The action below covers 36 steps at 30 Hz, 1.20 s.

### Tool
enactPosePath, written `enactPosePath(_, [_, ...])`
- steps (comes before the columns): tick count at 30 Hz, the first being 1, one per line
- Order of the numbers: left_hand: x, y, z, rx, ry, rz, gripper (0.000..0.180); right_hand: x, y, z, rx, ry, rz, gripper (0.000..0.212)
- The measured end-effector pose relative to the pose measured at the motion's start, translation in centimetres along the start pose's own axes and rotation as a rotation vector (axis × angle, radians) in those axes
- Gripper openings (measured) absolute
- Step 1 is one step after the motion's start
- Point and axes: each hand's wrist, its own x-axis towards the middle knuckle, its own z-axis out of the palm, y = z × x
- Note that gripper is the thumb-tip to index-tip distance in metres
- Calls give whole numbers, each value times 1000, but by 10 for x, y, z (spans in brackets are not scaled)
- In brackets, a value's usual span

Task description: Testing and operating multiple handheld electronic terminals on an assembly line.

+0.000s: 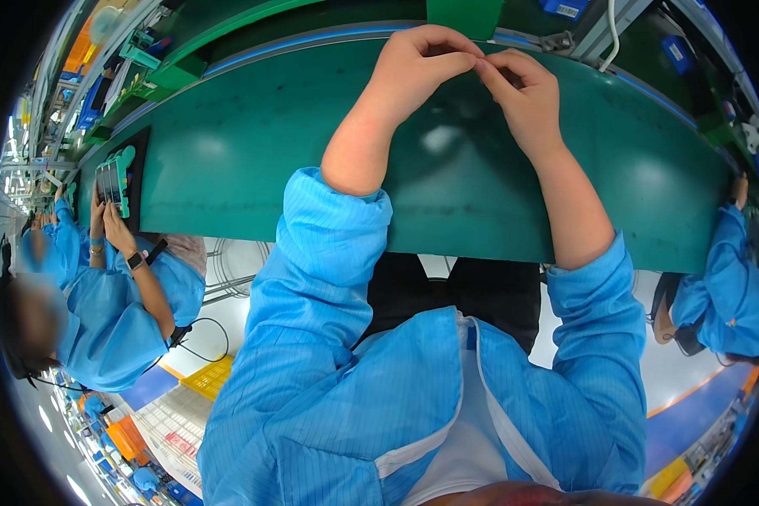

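Note:
Both of my arms reach out over a green tabletop (228,160), and my hands come together close to its far edge. My left hand (420,67) has its thumb and index finger pressed together. Against those fingertips my right hand (524,91) is closed in a similar pinch. Whatever sits between the fingertips, if anything, is too small or too covered to make out. Under the hands, the green surface shows a dark shadow and a bright reflection.
To my left, a co-worker (114,312) in blue holds a device with a green frame (127,181) over a black mat. Another person (721,278) sits at the right end. A green upright block (464,17) and a white cable (613,38) stand beyond the far edge.

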Motion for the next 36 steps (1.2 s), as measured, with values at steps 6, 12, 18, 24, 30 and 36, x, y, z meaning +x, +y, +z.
enactPosePath(6, [1,-4,-5,54,-3,46,14,2,3,4,14,57,-22,12])
enactPosePath(12, [3,-7,-7,166,-5,58,14,2,2,3,-96,83,-109,11])
enactPosePath(18, [3,-7,0,44,43,-25,17,2,2,3,-133,100,-138,13])
enactPosePath(24, [1,-7,1,-62,37,-32,18,1,4,4,-120,118,-144,15])
enactPosePath(30, [1,-5,1,-123,43,-31,19,0,0,5,-129,104,-122,11])
enactPosePath(36, [2,-3,0,-132,10,-24,19,2,0,5,-169,84,-113,10])
